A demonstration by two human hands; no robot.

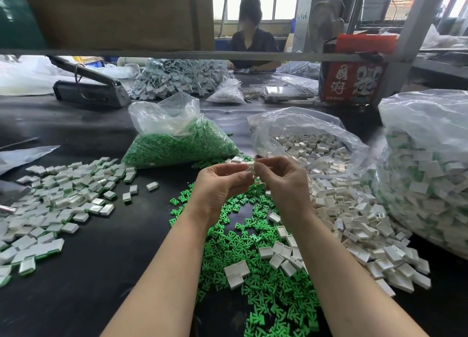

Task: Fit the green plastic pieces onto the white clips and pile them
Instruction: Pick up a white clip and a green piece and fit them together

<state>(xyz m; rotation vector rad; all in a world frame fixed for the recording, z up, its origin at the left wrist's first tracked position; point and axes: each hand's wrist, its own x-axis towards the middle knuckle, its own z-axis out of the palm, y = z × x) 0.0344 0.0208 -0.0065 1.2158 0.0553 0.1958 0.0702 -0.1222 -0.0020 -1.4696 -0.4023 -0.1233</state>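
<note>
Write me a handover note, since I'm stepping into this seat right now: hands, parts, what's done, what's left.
Hands: left hand and right hand are raised together above the table, both in a pinching grip on one small white plastic clip; whether a green piece is in it cannot be seen.
Parts: loose green plastic pieces lie under the wrists, loose empty white clips to the right, refill bags behind.
Done: pile of fitted white-and-green clips on the left.
Left: finish this clip, drop it on that pile, repeat; plenty remains.
</note>
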